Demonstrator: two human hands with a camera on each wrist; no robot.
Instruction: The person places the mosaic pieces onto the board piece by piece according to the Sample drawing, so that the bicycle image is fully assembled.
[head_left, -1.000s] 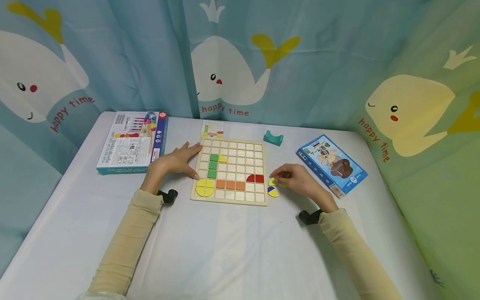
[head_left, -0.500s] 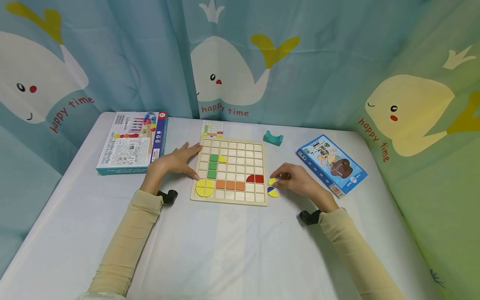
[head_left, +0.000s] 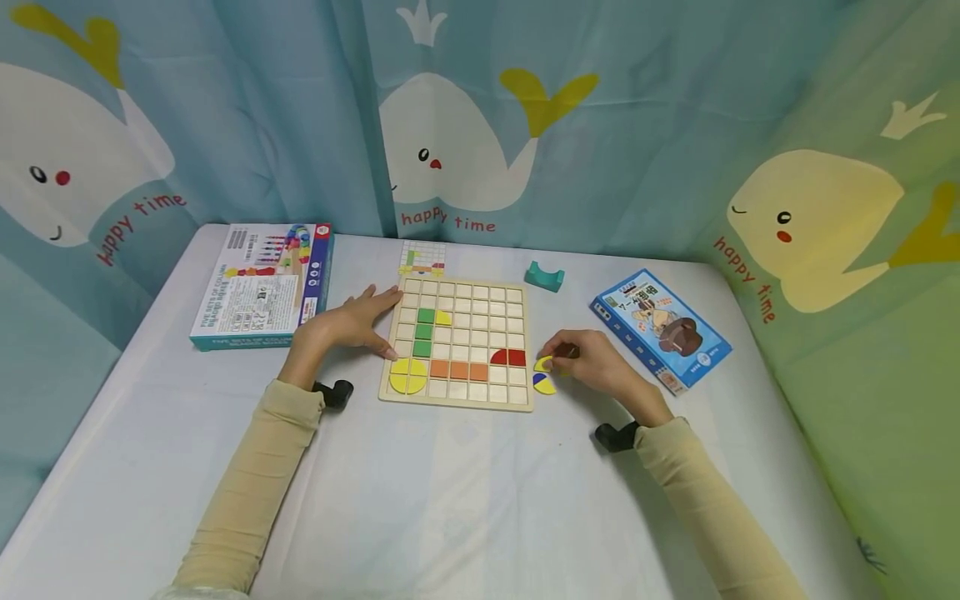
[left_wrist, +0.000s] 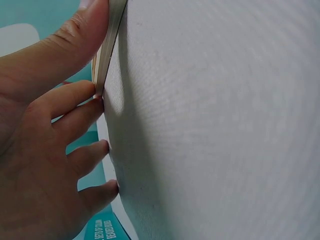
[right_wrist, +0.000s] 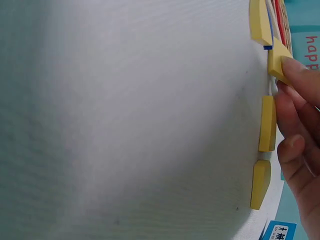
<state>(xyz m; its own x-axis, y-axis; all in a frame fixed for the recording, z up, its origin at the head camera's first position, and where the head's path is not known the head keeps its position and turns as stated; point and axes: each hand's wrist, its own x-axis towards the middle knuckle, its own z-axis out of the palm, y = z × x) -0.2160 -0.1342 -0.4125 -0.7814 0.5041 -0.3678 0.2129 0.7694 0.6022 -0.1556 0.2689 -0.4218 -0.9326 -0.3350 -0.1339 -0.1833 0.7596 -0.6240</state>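
My left hand (head_left: 348,325) rests along the left edge of a wooden grid board (head_left: 455,406), thumb and fingers spread and mostly straight. In the left wrist view the thumb lies against the board's side (left_wrist: 106,60). At the board's right side my right hand (head_left: 592,360) pinches a yellow tile (right_wrist: 277,62) between thumb and finger, at table level. A yellow-and-blue round-edged tile (head_left: 545,383) lies just nearer to me. Two more yellow tiles, one (right_wrist: 268,123) beside the fingers and another (right_wrist: 260,185), lie on the cloth.
The board carries yellow tiles forming a circle (head_left: 408,377), green squares (head_left: 423,332), orange squares (head_left: 458,371) and red tiles (head_left: 507,357). Behind it lies a pattern card (head_left: 422,257). A teal arch block (head_left: 544,277), a left box (head_left: 262,283) and a blue box (head_left: 660,331) flank it.
Very little differs. The left hand stays at the board's edge, and the right fingers shift only slightly at the yellow tile. The tiles on the board are unchanged.
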